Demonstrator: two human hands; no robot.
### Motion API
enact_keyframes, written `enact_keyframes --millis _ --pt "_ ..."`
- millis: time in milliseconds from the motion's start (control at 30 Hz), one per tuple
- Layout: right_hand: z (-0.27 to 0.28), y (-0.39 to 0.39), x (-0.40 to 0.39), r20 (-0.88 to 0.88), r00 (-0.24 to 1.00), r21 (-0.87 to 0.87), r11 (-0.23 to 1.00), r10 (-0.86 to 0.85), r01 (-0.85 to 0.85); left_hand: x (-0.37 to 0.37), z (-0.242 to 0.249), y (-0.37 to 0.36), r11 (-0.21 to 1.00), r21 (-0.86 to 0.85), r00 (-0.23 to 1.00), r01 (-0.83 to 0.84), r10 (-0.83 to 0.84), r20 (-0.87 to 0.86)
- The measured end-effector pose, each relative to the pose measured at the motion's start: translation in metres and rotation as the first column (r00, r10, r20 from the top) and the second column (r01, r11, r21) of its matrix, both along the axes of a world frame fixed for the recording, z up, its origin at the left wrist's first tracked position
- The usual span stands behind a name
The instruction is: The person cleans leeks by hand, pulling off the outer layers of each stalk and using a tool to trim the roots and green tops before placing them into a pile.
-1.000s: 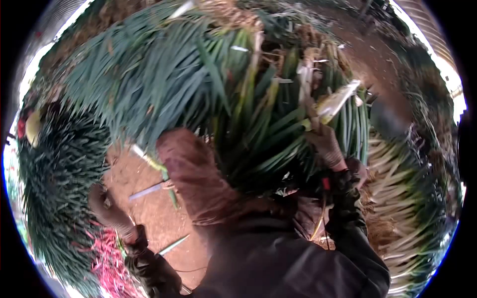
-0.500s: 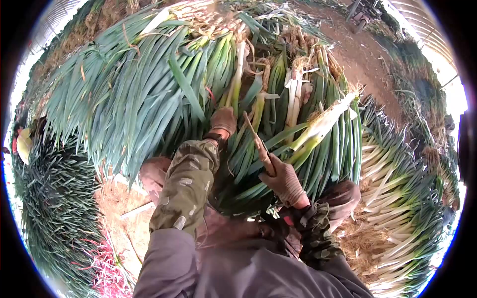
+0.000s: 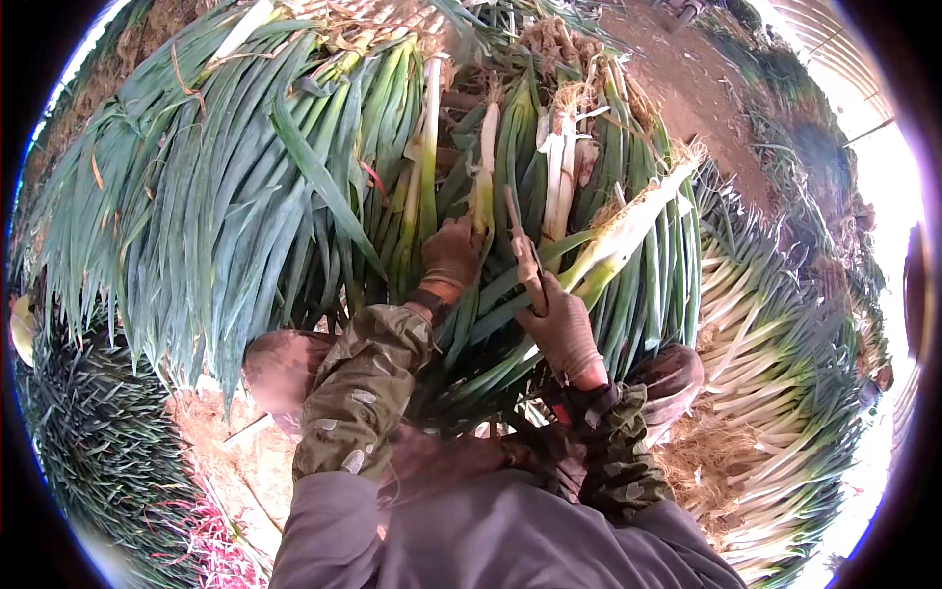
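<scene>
My gloved left hand [image 3: 452,257] is closed round the green stem of a leek [image 3: 485,177] in the middle of the pile. In my gloved right hand [image 3: 566,334] is the handle of a knife [image 3: 521,236], its narrow blade pointing up and away from me. Just right of the knife lies a thick leek with a white base and roots [image 3: 633,228]. Another pale leek [image 3: 559,167] stands behind the blade. Long green leaves [image 3: 226,187] spread over the left side of the pile.
At the right lies a long row of leeks with white stems [image 3: 765,383]. Dark green leaves [image 3: 93,432] fill the lower left, near red ties [image 3: 221,540]. Bare soil [image 3: 687,88] shows at the back right. My knees flank the pile.
My left hand has left the upright leek it was beside and moved right, to the stem of the neighbouring one. The knife stays in my right hand. The camera view has shifted slightly.
</scene>
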State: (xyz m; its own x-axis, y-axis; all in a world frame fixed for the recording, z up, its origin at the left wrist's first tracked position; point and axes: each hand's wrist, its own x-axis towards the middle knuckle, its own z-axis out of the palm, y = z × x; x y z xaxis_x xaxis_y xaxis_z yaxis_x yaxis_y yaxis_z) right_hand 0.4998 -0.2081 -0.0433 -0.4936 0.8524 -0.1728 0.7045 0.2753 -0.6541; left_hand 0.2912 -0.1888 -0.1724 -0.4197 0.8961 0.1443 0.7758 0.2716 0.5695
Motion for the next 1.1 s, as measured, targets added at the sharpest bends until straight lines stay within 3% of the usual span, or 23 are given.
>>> enact_keyframes --millis 67,200,233,333,433,567,667,800,900,1033,1100 --pt "-0.009 0.003 -0.005 -0.063 0.996 0.068 0.996 0.069 -0.064 -0.004 0.009 0.003 0.994 -0.108 0.998 0.007 -0.001 0.062" --pt "0.011 -0.003 -0.016 -0.028 0.999 -0.088 0.995 -0.044 0.042 -0.011 0.023 0.009 0.950 -0.311 0.975 0.034 0.036 0.218" --pt "0.006 -0.005 -0.012 0.013 0.998 -0.029 0.998 0.056 -0.055 -0.012 0.023 0.009 0.937 -0.347 0.972 0.046 0.039 0.233" --pt "0.011 -0.026 0.001 -0.123 0.992 -0.035 0.998 0.042 -0.047 -0.019 0.001 0.005 0.977 -0.210 0.848 0.037 0.080 0.523" --pt "0.030 -0.045 0.018 -0.138 0.990 -0.143 0.990 -0.004 -0.015 -0.027 0.016 -0.009 0.982 -0.095 0.566 0.163 -0.014 0.825" --pt "0.038 -0.075 0.047 -0.085 0.995 -0.164 0.984 0.051 -0.064 -0.014 0.011 -0.014 0.986 -0.147 0.605 0.080 0.069 0.793" --pt "0.036 -0.085 0.052 -0.095 0.995 -0.185 0.981 0.035 -0.052 -0.010 0.016 -0.012 0.952 -0.288 0.802 0.106 0.089 0.590" --pt "0.036 -0.079 0.042 -0.147 0.989 -0.152 0.988 -0.006 -0.017 0.007 0.042 -0.030 0.963 -0.260 0.870 0.065 0.073 0.488" --pt "0.030 -0.070 0.035 -0.078 0.996 -0.070 0.997 0.041 -0.046 0.018 0.039 -0.038 0.970 -0.235 0.906 0.056 0.049 0.420" --pt "0.042 -0.084 0.038 -0.039 0.999 -0.125 0.992 -0.037 0.032 0.020 0.039 -0.042 0.969 -0.238 0.914 0.065 0.038 0.404" --pt "0.046 -0.096 0.050 0.002 1.000 -0.140 0.990 0.017 -0.017 0.014 0.052 -0.049 0.970 -0.230 0.918 0.073 0.025 0.397"
